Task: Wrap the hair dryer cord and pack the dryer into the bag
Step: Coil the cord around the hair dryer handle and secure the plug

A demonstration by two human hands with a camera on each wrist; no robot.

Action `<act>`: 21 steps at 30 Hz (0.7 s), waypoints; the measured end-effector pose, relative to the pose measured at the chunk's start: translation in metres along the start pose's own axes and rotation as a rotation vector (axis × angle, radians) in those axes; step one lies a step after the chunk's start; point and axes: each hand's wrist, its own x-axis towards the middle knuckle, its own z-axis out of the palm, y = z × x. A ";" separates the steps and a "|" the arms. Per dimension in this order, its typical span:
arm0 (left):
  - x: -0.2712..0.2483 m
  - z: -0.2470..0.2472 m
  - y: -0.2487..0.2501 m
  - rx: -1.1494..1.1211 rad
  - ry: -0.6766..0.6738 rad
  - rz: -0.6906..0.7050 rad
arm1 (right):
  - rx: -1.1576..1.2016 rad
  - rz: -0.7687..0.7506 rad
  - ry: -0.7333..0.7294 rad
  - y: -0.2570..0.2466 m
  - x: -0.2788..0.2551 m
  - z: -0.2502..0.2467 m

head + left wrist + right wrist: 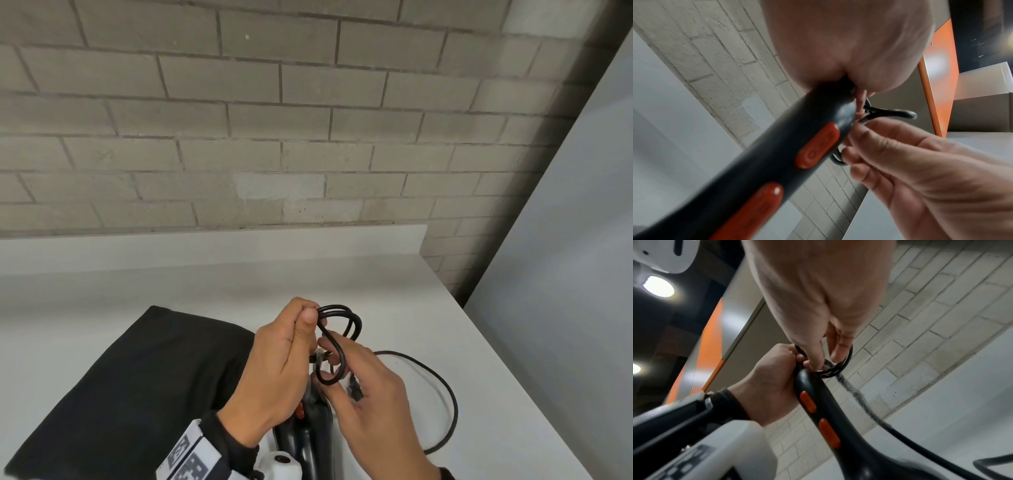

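Note:
The black hair dryer [310, 431] with orange buttons [816, 149] stands handle-up between my hands, its body hidden low in the head view. My left hand [305, 320] grips the handle top and pinches several small loops of the black cord [346, 320]. My right hand [337, 375] pinches the lower loop beside the handle end. The remaining cord [442, 387] trails in a wide arc over the table to the right. The black bag [137, 377] lies flat to the left of the hands. In the right wrist view the loops [838, 368] sit at the handle [826, 410] tip.
The white table [479, 359] ends at its right edge close to the trailing cord. A low white ledge [205, 246] and a grey brick wall [274, 120] stand behind. A pale panel [565, 240] rises on the right.

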 end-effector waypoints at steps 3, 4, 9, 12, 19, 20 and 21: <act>-0.002 0.000 0.001 0.015 -0.011 0.008 | -0.111 -0.055 0.009 0.001 0.002 0.004; -0.003 0.001 0.002 0.018 -0.008 0.009 | -0.121 -0.077 0.021 0.001 0.003 0.003; -0.002 0.001 0.000 0.010 0.024 0.010 | -0.037 -0.077 0.038 0.000 0.003 -0.007; -0.002 0.003 0.002 0.005 -0.011 0.007 | -0.094 -0.088 -0.070 -0.002 0.004 -0.011; 0.000 0.001 0.002 -0.031 0.017 -0.002 | -0.164 -0.094 -0.221 0.003 0.006 -0.013; -0.001 0.002 0.002 -0.030 0.012 0.001 | -0.190 -0.121 -0.188 0.004 0.007 -0.011; -0.001 0.003 0.002 -0.026 0.008 0.003 | -0.206 -0.142 -0.148 0.004 0.008 -0.010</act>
